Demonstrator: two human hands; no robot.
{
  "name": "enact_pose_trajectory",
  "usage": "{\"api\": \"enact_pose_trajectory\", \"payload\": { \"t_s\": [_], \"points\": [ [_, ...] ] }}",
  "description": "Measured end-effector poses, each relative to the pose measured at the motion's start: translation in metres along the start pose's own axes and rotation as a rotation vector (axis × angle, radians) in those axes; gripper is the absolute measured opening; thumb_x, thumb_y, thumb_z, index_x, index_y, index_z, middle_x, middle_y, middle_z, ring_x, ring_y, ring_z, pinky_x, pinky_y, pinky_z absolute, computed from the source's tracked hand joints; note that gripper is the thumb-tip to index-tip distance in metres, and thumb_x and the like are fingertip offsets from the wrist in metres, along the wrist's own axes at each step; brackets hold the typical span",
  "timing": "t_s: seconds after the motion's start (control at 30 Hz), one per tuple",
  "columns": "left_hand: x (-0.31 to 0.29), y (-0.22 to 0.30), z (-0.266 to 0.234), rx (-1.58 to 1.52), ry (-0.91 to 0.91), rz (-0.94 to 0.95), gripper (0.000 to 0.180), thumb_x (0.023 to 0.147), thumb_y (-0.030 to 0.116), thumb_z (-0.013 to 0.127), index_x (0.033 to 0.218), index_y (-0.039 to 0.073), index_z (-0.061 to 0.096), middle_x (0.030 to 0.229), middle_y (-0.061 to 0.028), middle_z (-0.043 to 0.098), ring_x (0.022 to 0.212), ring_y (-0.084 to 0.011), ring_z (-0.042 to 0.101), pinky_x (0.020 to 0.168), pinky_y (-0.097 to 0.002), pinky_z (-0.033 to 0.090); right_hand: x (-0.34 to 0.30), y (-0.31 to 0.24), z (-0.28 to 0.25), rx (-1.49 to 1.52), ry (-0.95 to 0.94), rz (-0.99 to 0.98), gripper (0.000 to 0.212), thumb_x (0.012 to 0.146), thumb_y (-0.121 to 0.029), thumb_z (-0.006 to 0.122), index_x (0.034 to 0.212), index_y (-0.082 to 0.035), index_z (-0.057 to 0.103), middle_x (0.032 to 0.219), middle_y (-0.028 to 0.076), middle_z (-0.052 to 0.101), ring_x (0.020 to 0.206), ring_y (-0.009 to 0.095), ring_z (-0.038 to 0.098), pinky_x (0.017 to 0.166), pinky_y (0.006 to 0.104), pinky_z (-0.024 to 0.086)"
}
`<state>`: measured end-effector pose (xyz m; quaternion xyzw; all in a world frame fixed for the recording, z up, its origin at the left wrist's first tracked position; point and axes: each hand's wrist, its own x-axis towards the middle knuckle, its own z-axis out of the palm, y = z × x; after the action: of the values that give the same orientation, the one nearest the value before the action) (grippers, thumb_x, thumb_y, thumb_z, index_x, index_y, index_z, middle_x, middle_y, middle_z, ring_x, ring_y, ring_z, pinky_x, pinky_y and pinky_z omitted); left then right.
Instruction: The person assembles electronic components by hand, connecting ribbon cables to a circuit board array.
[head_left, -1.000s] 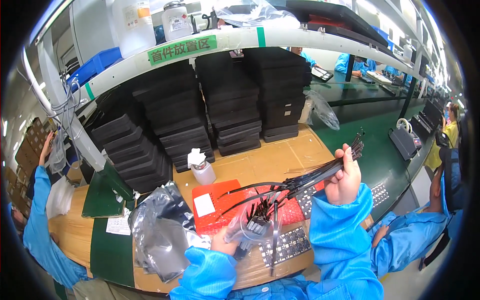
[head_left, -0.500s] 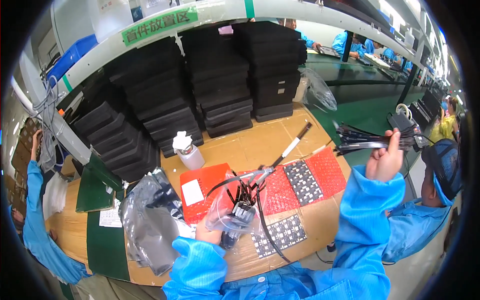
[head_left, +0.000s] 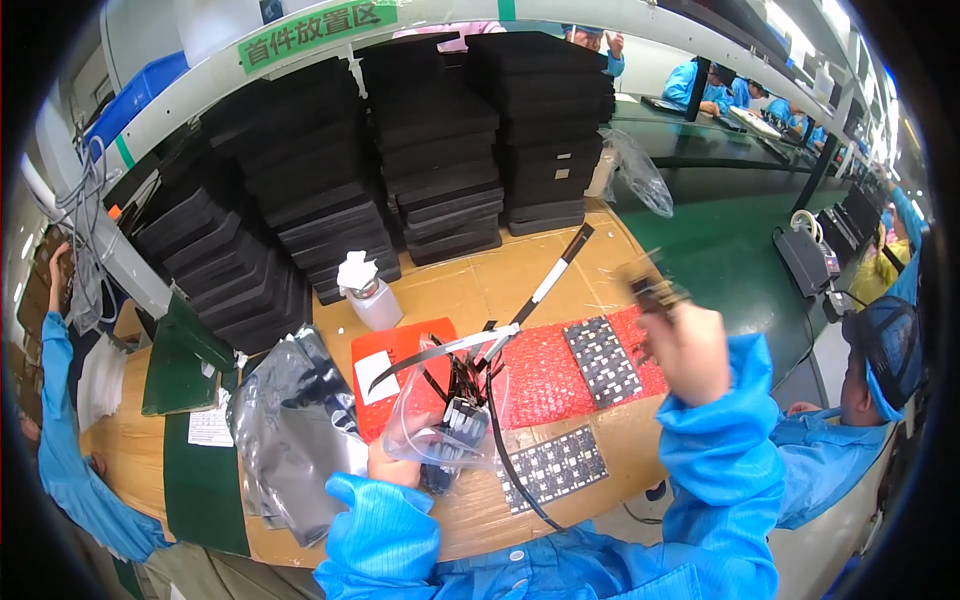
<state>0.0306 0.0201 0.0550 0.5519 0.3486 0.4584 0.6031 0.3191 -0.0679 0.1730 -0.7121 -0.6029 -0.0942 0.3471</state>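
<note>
My left hand [head_left: 395, 465] is closed round a clear plastic bag [head_left: 408, 412] above the near part of the table. Black flat cables [head_left: 462, 388] crowd out of its mouth, and several long ones bend outward. One cable with a white section [head_left: 548, 282] slants up to the far right. My right hand [head_left: 690, 350], raised at the right, is closed on a bundle of black flat cables [head_left: 655, 290], smeared by motion. Below it lies a black-and-white board panel [head_left: 603, 362] on red bubble wrap [head_left: 535, 378]. A second board panel [head_left: 553, 470] lies nearer to me.
Tall stacks of black trays [head_left: 440, 150] line the table's back. A white bottle [head_left: 374, 303] stands before them. Silver bags [head_left: 295, 430] lie left, beside a red sheet [head_left: 430, 338]. Right are a green bench [head_left: 720, 235] and a co-worker in a blue cap [head_left: 890, 350].
My right hand has come left and slightly down with the cable bundle, from over the green bench toward the bubble wrap. The left hand still grips the bag; the whole view has shifted slightly.
</note>
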Motion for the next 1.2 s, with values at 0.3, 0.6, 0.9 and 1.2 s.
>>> {"api": "enact_pose_trajectory", "payload": {
  "t_s": [0.3, 0.6, 0.9, 1.2],
  "points": [
    [0.0, 0.011, 0.003, 0.108, 0.017, -0.038, 0.027, 0.075, -0.01, 0.05, 0.098, -0.001, 0.06, 0.093, -0.0115, 0.06, 0.08, -0.0193, 0.058, 0.07, -0.0282, 0.048, 0.002, 0.003, 0.028, 0.003, -0.243, 0.001, 0.014, 0.075, -0.011, 0.057, 0.086, -0.004, 0.057, 0.067, 0.013, 0.059, 0.064, 0.028, 0.06, 0.053, 0.0355, 0.046],
    [-0.002, 0.008, -0.008, 0.168, 0.01, -0.029, 0.029, 0.073, -0.012, 0.05, 0.098, -0.001, 0.06, 0.093, -0.0111, 0.06, 0.08, -0.0181, 0.058, 0.072, -0.0268, 0.047, 0.004, 0.025, 0.02, -0.398, -0.342, -0.598, 0.022, 0.069, -0.015, 0.054, 0.091, -0.01, 0.054, 0.069, 0.003, 0.054, 0.06, 0.02, 0.057, 0.047, 0.0327, 0.045],
    [-0.004, 0.005, -0.006, 0.135, -0.007, -0.013, 0.026, 0.074, -0.01, 0.051, 0.097, -0.002, 0.06, 0.092, -0.0114, 0.06, 0.08, -0.0189, 0.058, 0.072, -0.0278, 0.047, -0.019, 0.045, 0.081, -0.532, -0.962, -0.422, 0.021, 0.078, -0.017, 0.046, 0.093, -0.006, 0.057, 0.091, 0.011, 0.058, 0.081, 0.026, 0.061, 0.067, 0.0359, 0.05],
    [-0.006, 0.008, -0.002, 0.065, 0.02, -0.008, 0.028, 0.074, -0.011, 0.05, 0.099, -0.002, 0.059, 0.094, -0.0117, 0.06, 0.082, -0.02, 0.058, 0.073, -0.0289, 0.048, -0.023, 0.047, 0.075, -0.444, -0.925, -0.399, 0.022, 0.079, -0.014, 0.045, 0.096, -0.004, 0.055, 0.092, 0.014, 0.057, 0.088, 0.027, 0.059, 0.07, 0.0364, 0.05]
  ]
}}
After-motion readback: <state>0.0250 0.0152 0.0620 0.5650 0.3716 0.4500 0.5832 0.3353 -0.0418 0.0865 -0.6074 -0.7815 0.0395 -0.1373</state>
